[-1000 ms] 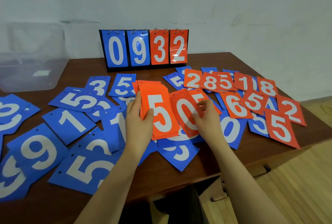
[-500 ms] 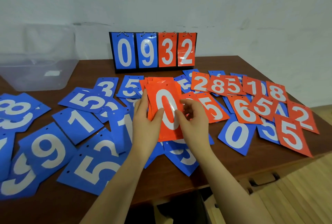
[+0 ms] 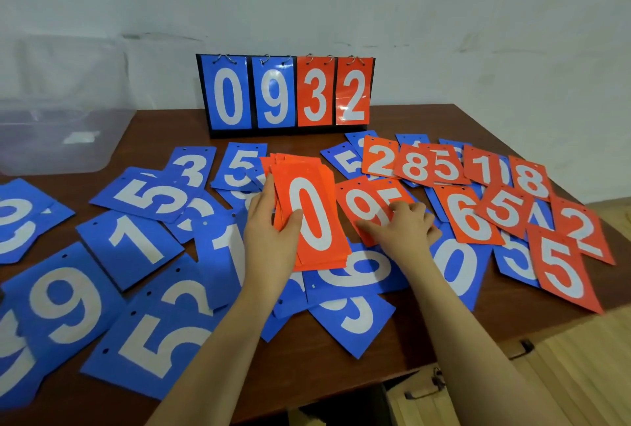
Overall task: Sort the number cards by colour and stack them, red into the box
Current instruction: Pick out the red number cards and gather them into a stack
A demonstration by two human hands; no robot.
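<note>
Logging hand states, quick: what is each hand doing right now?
Left hand: holds the red card stack, thumb over the top 0.
Right hand: fingers on the red 9 card; grip cannot be told.

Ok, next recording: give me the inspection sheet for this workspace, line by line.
Surface: brown wooden table, mostly covered with loose cards.
Job's things: red stack topped by a 0; red 9 card beside it; more red cards to the right; blue cards spread left and front; clear box at the far left.
Clutter: scoreboard standing at the back, reading 0932.
Hands: left hand grips the red stack; right hand rests on the red 9 card, fingers bent.
Cables: nothing seen.
Surroundings: pale wall behind; wood floor at the right.
</note>
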